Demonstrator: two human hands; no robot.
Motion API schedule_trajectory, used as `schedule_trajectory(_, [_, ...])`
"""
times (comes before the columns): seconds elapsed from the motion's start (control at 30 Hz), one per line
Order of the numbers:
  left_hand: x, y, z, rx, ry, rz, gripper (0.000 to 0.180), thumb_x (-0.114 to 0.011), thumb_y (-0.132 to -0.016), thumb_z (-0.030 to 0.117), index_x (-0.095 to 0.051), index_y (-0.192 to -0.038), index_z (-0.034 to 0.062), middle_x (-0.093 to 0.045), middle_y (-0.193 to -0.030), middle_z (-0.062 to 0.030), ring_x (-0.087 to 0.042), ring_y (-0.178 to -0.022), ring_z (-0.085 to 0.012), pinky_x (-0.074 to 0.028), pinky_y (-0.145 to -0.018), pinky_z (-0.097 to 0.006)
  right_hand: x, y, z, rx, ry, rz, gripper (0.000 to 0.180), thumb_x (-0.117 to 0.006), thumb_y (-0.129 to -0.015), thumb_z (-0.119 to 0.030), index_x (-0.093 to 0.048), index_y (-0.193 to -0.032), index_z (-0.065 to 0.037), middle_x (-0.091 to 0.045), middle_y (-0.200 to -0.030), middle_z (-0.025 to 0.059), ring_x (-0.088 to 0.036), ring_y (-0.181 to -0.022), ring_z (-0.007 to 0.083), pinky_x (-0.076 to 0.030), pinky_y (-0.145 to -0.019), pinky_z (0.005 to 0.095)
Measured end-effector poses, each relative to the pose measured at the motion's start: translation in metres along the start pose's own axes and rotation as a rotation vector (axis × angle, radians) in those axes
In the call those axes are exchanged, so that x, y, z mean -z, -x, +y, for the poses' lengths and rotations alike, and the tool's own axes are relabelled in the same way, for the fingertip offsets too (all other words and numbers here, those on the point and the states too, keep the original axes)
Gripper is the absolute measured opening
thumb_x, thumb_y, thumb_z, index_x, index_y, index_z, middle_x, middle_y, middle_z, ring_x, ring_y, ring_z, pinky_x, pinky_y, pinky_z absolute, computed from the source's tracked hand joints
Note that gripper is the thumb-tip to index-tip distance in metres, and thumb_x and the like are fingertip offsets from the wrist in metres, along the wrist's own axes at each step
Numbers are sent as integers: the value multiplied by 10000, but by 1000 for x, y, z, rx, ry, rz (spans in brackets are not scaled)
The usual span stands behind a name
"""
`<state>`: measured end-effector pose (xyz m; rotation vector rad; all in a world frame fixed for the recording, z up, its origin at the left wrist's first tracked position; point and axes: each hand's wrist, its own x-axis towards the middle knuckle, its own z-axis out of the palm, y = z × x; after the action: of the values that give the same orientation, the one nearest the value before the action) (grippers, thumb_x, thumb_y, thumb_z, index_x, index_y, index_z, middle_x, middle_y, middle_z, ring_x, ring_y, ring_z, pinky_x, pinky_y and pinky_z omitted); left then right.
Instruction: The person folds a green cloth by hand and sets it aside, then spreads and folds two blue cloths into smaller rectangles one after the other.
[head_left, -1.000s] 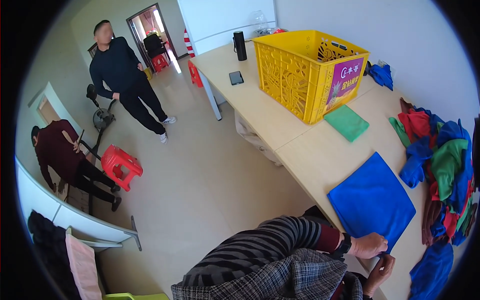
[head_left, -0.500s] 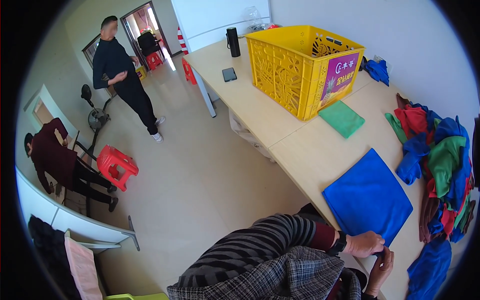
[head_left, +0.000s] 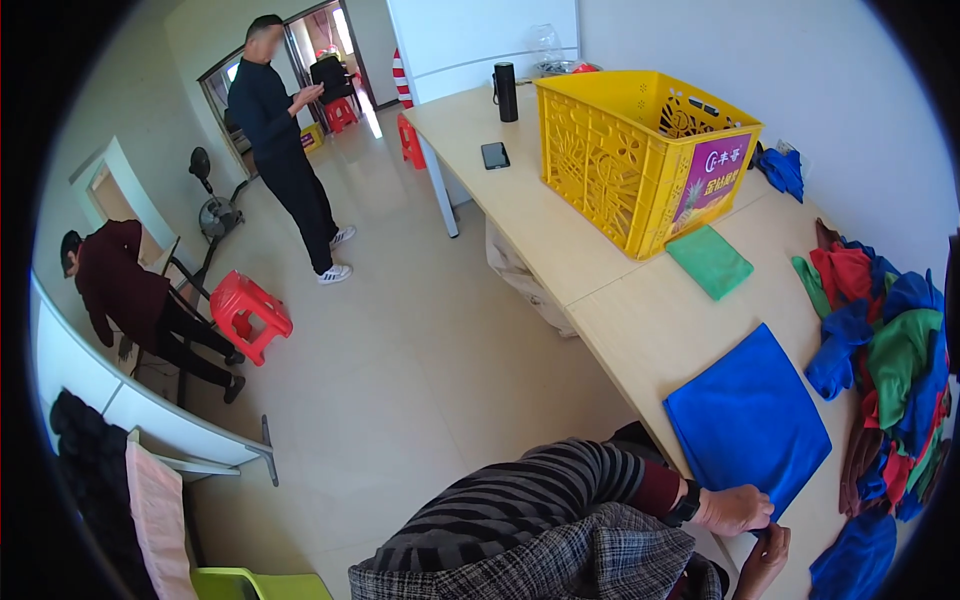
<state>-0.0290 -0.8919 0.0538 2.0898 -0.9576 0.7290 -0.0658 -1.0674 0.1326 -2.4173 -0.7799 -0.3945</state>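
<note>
A blue cloth (head_left: pixel 748 412), folded into a flat square, lies near the table's front edge. My left hand (head_left: pixel 735 508), with a dark watch at the wrist, pinches the cloth's near corner. Close beside it, my right hand (head_left: pixel 767 556) has its fingers closed on the same corner. The fingertips of both hands nearly meet there, and a dark bit of fabric shows between them. Past the blue cloth lies a smaller folded green cloth (head_left: pixel 710 262).
A yellow plastic crate (head_left: pixel 600 165) stands beyond the green cloth. A heap of crumpled coloured cloths (head_left: pixel 900 350) lies to the right. Further off are a phone (head_left: pixel 495 155) and a black bottle (head_left: pixel 505 92). Two people are across the room, near a red stool (head_left: pixel 248 310).
The whole view has shifted, moving the table slightly right and down. My hands remain on the blue cloth's corner. The standing person has brought both hands together in front.
</note>
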Motion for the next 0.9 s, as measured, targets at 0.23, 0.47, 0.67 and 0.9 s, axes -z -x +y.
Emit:
schedule_trajectory(0.23, [5,17,-3,28,5,12,76,-613,-782,148,-578,-742,94,-554,-821,-65,-583,-818,-267,-447,-671,-396,-21,5,39,35,7,-9,184,-567,-844,120,-601,-972,-9,-552,-855,154,-567,-745,349,-479,-673,423])
schedule_trajectory(0.47, [76,48,-21,48,-185,-16,65,-608,-767,148,-558,-759,107,-524,-839,-55,-539,-860,-242,-416,-764,-375,-5,-2,30,1,54,19,174,-568,-847,131,-555,-950,-8,-522,-853,149,-547,-719,328,-460,-643,399])
schedule_trajectory(0.67, [133,75,-45,126,-349,1,84,-623,-764,137,-546,-743,111,-511,-830,-54,-523,-847,-231,-411,-760,-366,11,-10,23,-35,43,54,209,-558,-842,139,-556,-994,-4,-528,-870,152,-550,-734,335,-466,-656,404])
schedule_trajectory(0.9, [186,103,-74,158,-452,55,110,-635,-772,113,-539,-718,105,-509,-825,-53,-514,-826,-229,-424,-774,-354,9,-17,39,61,101,148,145,-582,-867,104,-563,-970,4,-539,-877,147,-558,-756,325,-469,-664,377])
